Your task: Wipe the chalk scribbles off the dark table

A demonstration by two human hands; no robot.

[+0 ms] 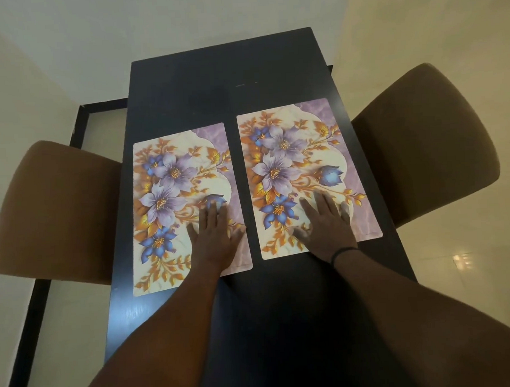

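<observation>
Chalk scribbles are not visible on the dark bench (190, 88), and both hands, left hand (213, 239) and right hand (325, 225), lie flat with fingers spread and empty on floral mats (172, 197), which could slide if pushed.

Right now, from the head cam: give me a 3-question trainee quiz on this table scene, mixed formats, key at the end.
1. True or false: the left hand lies flat on the left floral rectangular placemat.
2. Multiple choice: what does the right hand rest on? A) bare dark table B) the right floral rectangular placemat C) a brown chair
3. Fill in: a thin black band sits on the ___ wrist.

Key
1. True; fingers spread, palm down.
2. B
3. right; the thin black wristband is there. The dark rectangular table shows only faint light marks far off, and neither hand holds a cloth.
</observation>
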